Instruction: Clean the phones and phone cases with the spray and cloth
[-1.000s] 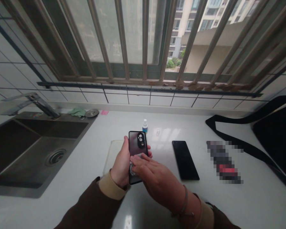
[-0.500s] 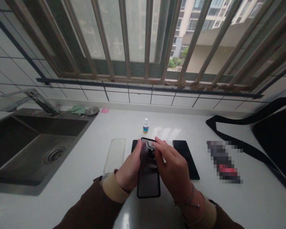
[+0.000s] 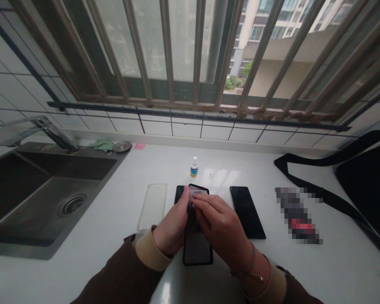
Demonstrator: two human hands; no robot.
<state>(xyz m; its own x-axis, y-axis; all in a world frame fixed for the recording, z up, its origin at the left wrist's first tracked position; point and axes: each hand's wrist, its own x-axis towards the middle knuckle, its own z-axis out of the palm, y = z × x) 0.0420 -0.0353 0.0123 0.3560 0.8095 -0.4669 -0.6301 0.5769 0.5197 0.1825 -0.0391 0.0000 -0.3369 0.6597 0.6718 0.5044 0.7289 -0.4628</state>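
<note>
The black phone (image 3: 196, 249) lies mid-tabletop (image 3: 114, 264), between a clear case (image 3: 152, 207) and a second phone (image 3: 247, 212). It should handle as light and stiff, its glass slippery and fragile, so the side edges look best for holding. The left hand (image 3: 172, 221) curls against its left edge; the right hand (image 3: 220, 223) presses its closed fingers on a small pale cloth (image 3: 196, 193) at the far end.

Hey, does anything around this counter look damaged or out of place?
Yes, the rust-streaked metal lower rail of the window grille looks damaged: brown, blotchy corrosion runs along it, heaviest toward the right, above the white tiled wall.
</note>
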